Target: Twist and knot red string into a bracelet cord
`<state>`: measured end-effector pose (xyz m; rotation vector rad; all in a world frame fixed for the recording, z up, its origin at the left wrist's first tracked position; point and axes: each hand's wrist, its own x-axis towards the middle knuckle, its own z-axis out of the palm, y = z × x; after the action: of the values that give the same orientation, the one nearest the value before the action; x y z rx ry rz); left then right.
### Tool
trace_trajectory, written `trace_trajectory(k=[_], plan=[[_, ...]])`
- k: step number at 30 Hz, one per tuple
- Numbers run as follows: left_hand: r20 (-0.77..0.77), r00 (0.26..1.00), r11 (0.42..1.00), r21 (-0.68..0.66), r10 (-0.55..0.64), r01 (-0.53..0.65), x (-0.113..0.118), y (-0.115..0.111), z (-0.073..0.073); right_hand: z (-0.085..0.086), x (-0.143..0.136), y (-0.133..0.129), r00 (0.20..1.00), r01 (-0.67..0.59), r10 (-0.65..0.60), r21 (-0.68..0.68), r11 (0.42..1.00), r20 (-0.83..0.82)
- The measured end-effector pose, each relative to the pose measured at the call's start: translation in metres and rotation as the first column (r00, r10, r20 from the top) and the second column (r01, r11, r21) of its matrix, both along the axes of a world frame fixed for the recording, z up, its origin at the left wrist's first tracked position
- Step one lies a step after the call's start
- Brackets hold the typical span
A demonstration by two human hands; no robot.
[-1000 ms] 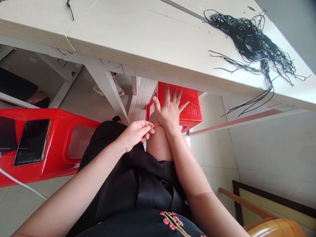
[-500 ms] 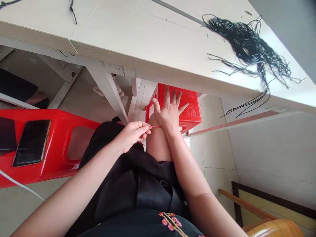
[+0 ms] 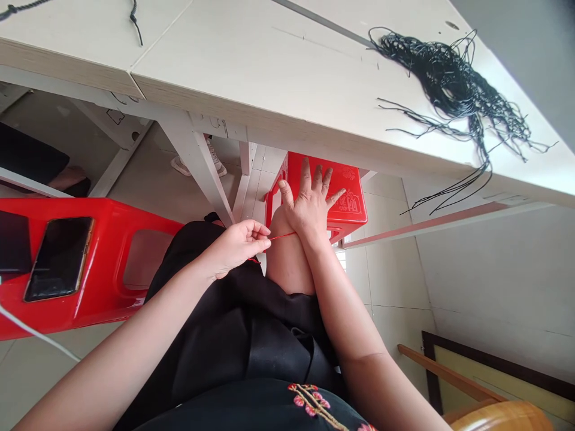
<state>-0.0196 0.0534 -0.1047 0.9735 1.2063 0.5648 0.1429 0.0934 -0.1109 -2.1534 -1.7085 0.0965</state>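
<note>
The fingers of the left hand [image 3: 233, 245] are closed in a pinch on a thin red cord [image 3: 283, 236], which runs from their tips across a bare knee [image 3: 285, 260] to the wrist edge of the right hand [image 3: 309, 208]; whether it passes beneath or around that wrist, I cannot tell. The right fingers are open and spread wide, the hand lying on the knee. Just beyond them is a red stool [image 3: 356, 176] with raised markings. Above both sets of fingers stretches a pale counter [image 3: 224, 54], bearing a tangled bundle of black cords [image 3: 453, 78] up to their right, some ends hanging over its edge. Well left of the left fingers, a dark phone [image 3: 60, 258] rests on a red seat [image 3: 105, 239].
</note>
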Motion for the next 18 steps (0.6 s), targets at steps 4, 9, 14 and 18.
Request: trace_trajectory(k=[4,9,14,18], plan=[[-0.045,0.999,0.997,0.078,-0.024,0.027,-0.003,0.000,0.000,0.001,0.000,0.000,1.000,0.003,-0.003,-0.001,1.000,-0.004],[-0.124,0.991,0.992,0.114,-0.041,0.055,-0.006,0.001,0.002,0.002,0.000,-0.001,1.000,-0.003,0.003,-0.009,1.000,-0.018],[-0.148,0.987,0.989,0.117,-0.067,0.085,-0.011,0.001,0.001,0.002,0.000,-0.002,1.000,-0.003,0.003,0.008,1.000,-0.015],[-0.092,0.988,0.981,0.140,-0.122,0.135,-0.015,0.000,-0.002,0.001,0.000,-0.002,1.000,0.002,-0.002,0.009,1.000,-0.005]])
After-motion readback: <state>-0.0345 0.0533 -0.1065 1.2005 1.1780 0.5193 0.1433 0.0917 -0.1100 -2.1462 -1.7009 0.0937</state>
